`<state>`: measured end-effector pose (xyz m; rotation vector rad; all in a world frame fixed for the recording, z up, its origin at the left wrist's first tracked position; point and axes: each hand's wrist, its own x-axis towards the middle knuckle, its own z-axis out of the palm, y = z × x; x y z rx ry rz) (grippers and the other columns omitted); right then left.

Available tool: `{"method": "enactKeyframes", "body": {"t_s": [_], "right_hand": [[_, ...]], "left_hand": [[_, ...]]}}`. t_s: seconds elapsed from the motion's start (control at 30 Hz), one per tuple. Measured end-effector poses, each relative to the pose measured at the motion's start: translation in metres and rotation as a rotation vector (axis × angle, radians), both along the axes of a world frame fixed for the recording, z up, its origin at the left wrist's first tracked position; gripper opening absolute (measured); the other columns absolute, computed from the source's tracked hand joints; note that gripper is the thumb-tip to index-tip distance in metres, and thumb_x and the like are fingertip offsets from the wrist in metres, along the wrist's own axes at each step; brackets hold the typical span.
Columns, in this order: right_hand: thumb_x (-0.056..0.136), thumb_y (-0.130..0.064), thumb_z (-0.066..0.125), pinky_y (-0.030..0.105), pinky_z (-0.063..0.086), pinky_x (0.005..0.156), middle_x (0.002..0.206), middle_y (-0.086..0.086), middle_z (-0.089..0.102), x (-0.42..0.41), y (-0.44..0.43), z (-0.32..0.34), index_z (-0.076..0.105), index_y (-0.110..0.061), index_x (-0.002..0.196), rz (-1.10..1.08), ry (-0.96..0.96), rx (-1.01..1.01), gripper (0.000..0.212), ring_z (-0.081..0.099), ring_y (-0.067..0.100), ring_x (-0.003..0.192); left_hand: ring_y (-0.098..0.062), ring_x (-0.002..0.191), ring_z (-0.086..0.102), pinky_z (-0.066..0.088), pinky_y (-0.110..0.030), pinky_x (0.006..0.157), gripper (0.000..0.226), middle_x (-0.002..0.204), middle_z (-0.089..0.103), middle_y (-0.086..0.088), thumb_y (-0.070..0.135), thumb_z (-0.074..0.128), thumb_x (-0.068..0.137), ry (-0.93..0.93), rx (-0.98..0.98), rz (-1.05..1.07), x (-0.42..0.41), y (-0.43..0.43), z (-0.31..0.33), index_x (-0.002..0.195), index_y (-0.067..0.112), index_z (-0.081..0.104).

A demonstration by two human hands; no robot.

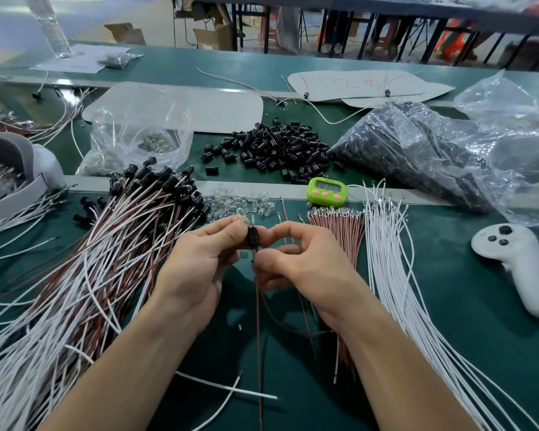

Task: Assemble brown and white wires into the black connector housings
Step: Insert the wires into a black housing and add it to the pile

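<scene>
A black connector housing (253, 237) with a small clear bulb at its top is held upright between both hands over the green mat. My left hand (196, 262) pinches it from the left. My right hand (299, 259) pinches a brown wire (258, 337) just under the housing; that wire hangs down toward me. Loose black housings (274, 147) lie heaped at the middle back. Bundled brown wires (343, 231) and white wires (389, 259) lie to the right. A big pile of finished assemblies (106, 244) spreads to the left.
A green timer (326, 189) stands behind the hands, with small clear bulbs (243, 200) scattered beside it. A white controller (517, 262) lies at the right. A plastic bag of black parts (417, 144) sits at back right, a clear bag (137, 138) at back left.
</scene>
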<state>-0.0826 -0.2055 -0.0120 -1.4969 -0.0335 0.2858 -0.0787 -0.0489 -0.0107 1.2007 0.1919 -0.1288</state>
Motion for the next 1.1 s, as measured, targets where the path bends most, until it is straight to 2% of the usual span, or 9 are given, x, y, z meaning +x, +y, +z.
{"method": "enactKeyframes", "body": {"t_s": [0.07, 0.13, 0.27, 0.47, 0.6, 0.7, 0.8, 0.93, 1.1], "right_hand": [[0.084, 0.006, 0.078, 0.028, 0.057, 0.056, 0.07, 0.015, 0.074, 0.002, -0.002, -0.001, 0.07, -0.007, 0.096, -0.028, -0.024, -0.027, 0.019, 0.068, 0.021, 0.059], [0.081, 0.007, 0.08, 0.027, 0.056, 0.057, 0.071, 0.015, 0.075, 0.003, -0.004, 0.0, 0.073, -0.008, 0.096, -0.01, -0.026, -0.051, 0.023, 0.068, 0.02, 0.06], [0.082, 0.007, 0.079, 0.026, 0.055, 0.055, 0.072, 0.016, 0.074, 0.001, -0.004, 0.002, 0.077, -0.013, 0.079, 0.092, -0.009, -0.073, 0.021, 0.067, 0.02, 0.058], [0.083, 0.009, 0.073, 0.024, 0.045, 0.053, 0.069, 0.013, 0.072, 0.0, -0.004, 0.005, 0.076, -0.008, 0.077, 0.117, -0.014, -0.095, 0.019, 0.058, 0.019, 0.054], [0.079, 0.007, 0.072, 0.02, 0.04, 0.045, 0.062, 0.013, 0.07, 0.001, -0.005, 0.006, 0.075, -0.012, 0.067, 0.114, -0.035, -0.225, 0.023, 0.051, 0.017, 0.046], [0.068, -0.011, 0.071, 0.02, 0.04, 0.047, 0.057, 0.005, 0.069, -0.001, -0.006, 0.005, 0.073, -0.017, 0.062, 0.12, -0.102, -0.386, 0.008, 0.05, 0.012, 0.042], [0.064, -0.018, 0.068, 0.019, 0.041, 0.046, 0.056, 0.004, 0.069, -0.002, -0.006, 0.003, 0.073, -0.019, 0.064, 0.102, -0.138, -0.416, 0.005, 0.054, 0.012, 0.041], [0.077, -0.012, 0.072, 0.02, 0.045, 0.045, 0.06, 0.006, 0.072, 0.0, -0.002, -0.004, 0.075, -0.023, 0.076, -0.037, -0.144, -0.339, 0.011, 0.067, 0.02, 0.046], [0.078, -0.016, 0.074, 0.021, 0.043, 0.044, 0.058, 0.009, 0.071, -0.004, 0.009, -0.007, 0.075, -0.02, 0.073, 0.001, -0.147, -0.332, 0.006, 0.067, 0.021, 0.046]], "left_hand": [[-0.002, 0.064, 0.064, 0.038, -0.022, 0.066, 0.013, 0.084, 0.079, -0.006, 0.024, 0.068, 0.072, -0.005, -0.017, 0.001, 0.001, 0.0, 0.0, 0.068, 0.02, 0.08], [-0.004, 0.066, 0.065, 0.038, -0.023, 0.068, 0.012, 0.085, 0.079, -0.008, 0.024, 0.069, 0.071, -0.005, -0.03, -0.003, 0.002, 0.0, -0.001, 0.067, 0.021, 0.08], [-0.005, 0.064, 0.068, 0.04, -0.023, 0.069, 0.012, 0.085, 0.079, -0.009, 0.023, 0.069, 0.072, 0.013, -0.058, -0.02, 0.001, 0.001, 0.0, 0.067, 0.02, 0.08], [-0.005, 0.06, 0.064, 0.039, -0.023, 0.068, 0.017, 0.087, 0.078, -0.008, 0.023, 0.068, 0.073, 0.039, -0.129, 0.0, 0.002, 0.004, -0.002, 0.085, 0.012, 0.07], [-0.007, 0.064, 0.066, 0.037, -0.023, 0.066, 0.009, 0.086, 0.078, -0.01, 0.021, 0.068, 0.071, 0.075, -0.16, 0.027, 0.003, 0.002, -0.001, 0.068, 0.016, 0.074], [-0.007, 0.067, 0.067, 0.036, -0.023, 0.066, 0.011, 0.086, 0.078, -0.009, 0.022, 0.068, 0.07, 0.074, -0.15, 0.035, 0.002, -0.001, -0.003, 0.064, 0.019, 0.077], [-0.005, 0.066, 0.067, 0.037, -0.023, 0.066, 0.013, 0.085, 0.078, -0.007, 0.024, 0.068, 0.07, 0.054, -0.131, 0.034, 0.001, -0.002, -0.003, 0.063, 0.025, 0.079], [-0.003, 0.068, 0.069, 0.038, -0.026, 0.068, 0.013, 0.087, 0.079, -0.004, 0.028, 0.068, 0.072, -0.009, -0.075, 0.052, 0.003, 0.001, -0.003, 0.067, 0.026, 0.08], [-0.003, 0.064, 0.066, 0.038, -0.026, 0.067, 0.019, 0.087, 0.079, -0.005, 0.028, 0.07, 0.07, 0.049, -0.105, 0.119, 0.002, -0.003, -0.008, 0.083, 0.014, 0.075]]}}
